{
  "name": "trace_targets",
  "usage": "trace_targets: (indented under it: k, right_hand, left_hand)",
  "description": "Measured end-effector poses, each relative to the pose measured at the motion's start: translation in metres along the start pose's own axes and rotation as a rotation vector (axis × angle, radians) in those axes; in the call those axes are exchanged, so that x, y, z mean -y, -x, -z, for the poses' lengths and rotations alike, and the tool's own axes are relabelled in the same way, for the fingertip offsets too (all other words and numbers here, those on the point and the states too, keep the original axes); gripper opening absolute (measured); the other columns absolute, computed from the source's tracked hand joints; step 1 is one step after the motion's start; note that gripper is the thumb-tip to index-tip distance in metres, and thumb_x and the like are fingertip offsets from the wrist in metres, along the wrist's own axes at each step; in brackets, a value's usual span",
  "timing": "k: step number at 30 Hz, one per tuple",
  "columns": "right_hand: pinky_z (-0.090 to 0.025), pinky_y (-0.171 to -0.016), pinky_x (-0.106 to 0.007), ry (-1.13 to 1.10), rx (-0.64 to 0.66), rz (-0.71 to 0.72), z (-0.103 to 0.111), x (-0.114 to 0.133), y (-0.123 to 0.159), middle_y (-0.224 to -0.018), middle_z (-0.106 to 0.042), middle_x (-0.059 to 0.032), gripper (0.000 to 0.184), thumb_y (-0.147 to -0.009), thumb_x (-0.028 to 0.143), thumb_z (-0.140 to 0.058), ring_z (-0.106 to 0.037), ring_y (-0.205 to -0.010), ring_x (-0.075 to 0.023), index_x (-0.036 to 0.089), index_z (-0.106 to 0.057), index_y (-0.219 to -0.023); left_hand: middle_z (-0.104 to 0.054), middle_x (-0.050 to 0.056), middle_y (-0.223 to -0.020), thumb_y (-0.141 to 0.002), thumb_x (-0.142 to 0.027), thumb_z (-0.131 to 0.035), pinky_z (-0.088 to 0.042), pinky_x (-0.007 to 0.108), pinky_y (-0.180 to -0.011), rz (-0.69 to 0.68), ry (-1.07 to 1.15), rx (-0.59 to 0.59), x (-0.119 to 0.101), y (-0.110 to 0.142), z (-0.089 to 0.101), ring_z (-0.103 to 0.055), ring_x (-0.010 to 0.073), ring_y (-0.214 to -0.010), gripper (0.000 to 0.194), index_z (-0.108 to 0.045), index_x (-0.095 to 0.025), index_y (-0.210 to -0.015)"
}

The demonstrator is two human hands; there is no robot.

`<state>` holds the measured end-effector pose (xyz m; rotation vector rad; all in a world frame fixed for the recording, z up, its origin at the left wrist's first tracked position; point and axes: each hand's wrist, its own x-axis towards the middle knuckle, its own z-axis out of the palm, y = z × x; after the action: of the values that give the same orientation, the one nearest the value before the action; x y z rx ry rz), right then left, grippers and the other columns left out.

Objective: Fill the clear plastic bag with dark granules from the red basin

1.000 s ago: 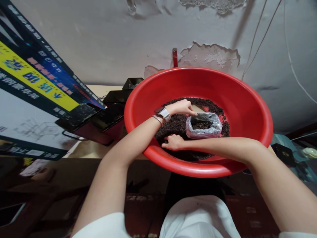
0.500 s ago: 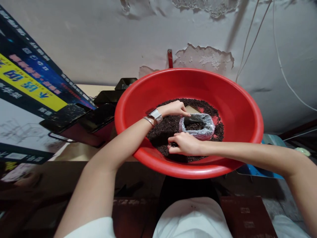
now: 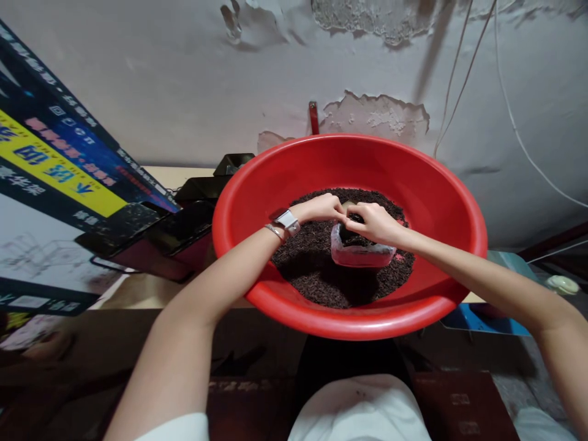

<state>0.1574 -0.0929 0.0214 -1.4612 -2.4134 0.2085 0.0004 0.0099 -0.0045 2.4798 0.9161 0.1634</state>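
A small box-like container lined with a clear plastic bag (image 3: 362,256) stands among dark loose granules (image 3: 312,269) in a large red basin (image 3: 349,321). My left hand (image 3: 327,208), wearing a white watch at the wrist, is closed in a pinch at the bag's far left edge. Curled over the container's opening is my right hand (image 3: 374,222), its fingertips close to the left ones. What it holds, if anything, is hidden. Dark granules show inside the bag below it. A tan piece behind the hands is mostly covered.
Black bins (image 3: 169,233) stand on the tabletop left of the basin, beside a large printed box (image 3: 55,165). Behind is a wall (image 3: 193,79) with peeling paint and hanging cords (image 3: 459,92). A blue surface (image 3: 480,320) shows at the right, a dark red box (image 3: 463,398) below.
My right hand has moved from the granules in front of the container up over its opening, beside my left hand. My left hand stays at the bag's edge. The view has shifted slightly.
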Motion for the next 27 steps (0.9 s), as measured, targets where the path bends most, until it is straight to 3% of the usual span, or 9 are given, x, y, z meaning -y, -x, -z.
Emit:
trace_targets:
  k: [7, 13, 18, 20, 27]
  right_hand:
    - [-0.032, -0.066, -0.022, 0.029, 0.087, 0.066, -0.002, -0.015, -0.002, -0.086, -0.063, -0.0052, 0.015, -0.080, 0.024, -0.057, -0.055, -0.077, -0.0142, 0.016, -0.063, -0.090]
    - [-0.036, -0.071, -0.022, -0.126, 0.180, 0.134, 0.004, -0.016, 0.001, -0.092, -0.064, -0.0036, 0.027, -0.071, 0.018, -0.068, -0.056, -0.081, -0.0124, 0.015, -0.059, -0.096]
    - [-0.036, -0.063, -0.020, -0.209, 0.128, 0.111, 0.002, -0.017, 0.001, -0.074, -0.061, 0.0009, 0.010, -0.073, 0.012, -0.061, -0.053, -0.066, -0.0089, 0.014, -0.060, -0.083]
    - [-0.034, -0.060, -0.019, -0.195, 0.094, 0.083, 0.001, -0.017, 0.001, -0.070, -0.059, 0.0021, 0.013, -0.070, 0.006, -0.058, -0.051, -0.063, -0.0080, 0.014, -0.059, -0.080]
    - [-0.034, -0.062, -0.020, -0.122, 0.071, 0.102, 0.002, -0.017, 0.003, -0.084, -0.057, -0.0016, 0.028, -0.064, 0.001, -0.054, -0.049, -0.068, -0.0092, 0.015, -0.060, -0.087]
  left_hand:
    - [-0.030, -0.004, -0.045, -0.068, -0.045, -0.053, -0.015, 0.025, -0.048, -0.030, -0.029, 0.006, -0.006, 0.003, 0.001, -0.022, 0.0066, -0.047, 0.040, -0.053, -0.012, -0.046]
    - [-0.034, -0.003, -0.044, -0.070, -0.050, -0.052, -0.016, 0.025, -0.048, -0.022, -0.037, 0.017, -0.004, 0.002, 0.000, -0.023, 0.0068, -0.048, 0.045, -0.057, -0.012, -0.047]
    - [-0.041, -0.002, -0.042, -0.071, -0.050, -0.054, -0.016, 0.024, -0.048, -0.026, -0.021, -0.001, -0.004, 0.003, 0.000, -0.024, 0.0072, -0.047, 0.045, -0.062, -0.012, -0.049]
    - [-0.042, -0.002, -0.043, -0.071, -0.050, -0.054, -0.016, 0.025, -0.048, -0.016, -0.021, 0.001, -0.005, 0.003, 0.000, -0.024, 0.0071, -0.047, 0.044, -0.062, -0.012, -0.050]
    - [-0.039, -0.002, -0.043, -0.071, -0.046, -0.055, -0.015, 0.026, -0.049, 0.004, -0.038, 0.010, -0.009, 0.005, 0.001, -0.023, 0.0070, -0.047, 0.041, -0.059, -0.012, -0.048]
